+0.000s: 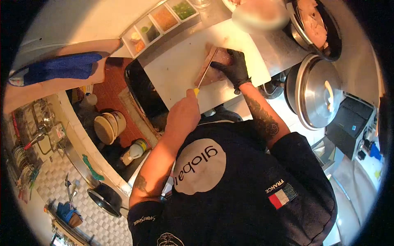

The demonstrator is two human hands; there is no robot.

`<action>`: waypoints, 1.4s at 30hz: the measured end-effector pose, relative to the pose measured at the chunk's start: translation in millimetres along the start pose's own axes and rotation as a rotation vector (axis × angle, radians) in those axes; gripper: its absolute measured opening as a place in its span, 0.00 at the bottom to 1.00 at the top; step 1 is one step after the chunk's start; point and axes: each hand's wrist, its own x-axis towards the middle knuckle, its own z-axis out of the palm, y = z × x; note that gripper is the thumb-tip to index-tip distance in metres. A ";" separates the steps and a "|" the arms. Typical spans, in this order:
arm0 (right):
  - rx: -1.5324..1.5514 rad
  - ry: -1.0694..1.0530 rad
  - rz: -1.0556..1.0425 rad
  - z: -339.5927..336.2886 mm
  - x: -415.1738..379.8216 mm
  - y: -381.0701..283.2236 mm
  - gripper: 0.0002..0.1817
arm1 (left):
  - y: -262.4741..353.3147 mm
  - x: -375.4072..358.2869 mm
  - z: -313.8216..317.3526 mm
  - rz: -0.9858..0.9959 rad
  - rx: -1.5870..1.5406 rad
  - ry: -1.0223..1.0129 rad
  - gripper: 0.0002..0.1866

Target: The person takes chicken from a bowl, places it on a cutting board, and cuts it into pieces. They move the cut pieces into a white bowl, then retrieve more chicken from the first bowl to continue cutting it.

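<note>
A pinkish-brown slab of meat [221, 54] lies on the white cutting board [166, 76]. My left hand [184, 114], ungloved, is closed around the yellow handle of a kitchen knife [206, 70]. The thin blade points away from me and crosses the meat, with a narrow strip of it on the left side. In a black glove, my right hand [234, 67] rests on the right part of the meat, close to the blade. Its fingers are bent over the slab and hold it against the board.
Small white trays of chopped ingredients [164, 18] line the board's far left. A blurred pale bowl [260, 18] sits behind it. Right are a pan holding large meat pieces [312, 22] and a metal-lidded pot [322, 92]. A bucket [107, 128] stands below left.
</note>
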 end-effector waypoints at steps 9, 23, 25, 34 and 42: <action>-0.042 -0.029 -0.040 4.4 3.0 13.8 0.44 | -11.3 15.4 22.6 0.049 -0.046 0.059 0.14; -0.039 -0.048 -0.060 2.3 -0.3 23.5 0.47 | -64.2 23.3 75.5 0.028 -0.203 0.132 0.15; -0.019 -0.032 -0.058 -3.5 -1.8 16.6 0.46 | -84.0 4.7 62.4 0.062 -0.240 0.137 0.15; -0.209 -0.351 -0.558 6.1 66.5 -17.8 0.35 | -142.1 -89.6 43.0 -0.063 -0.474 0.383 0.13; -0.629 -1.011 -0.496 43.4 98.2 -66.8 0.34 | -148.0 -95.9 108.0 -0.128 -0.620 0.497 0.16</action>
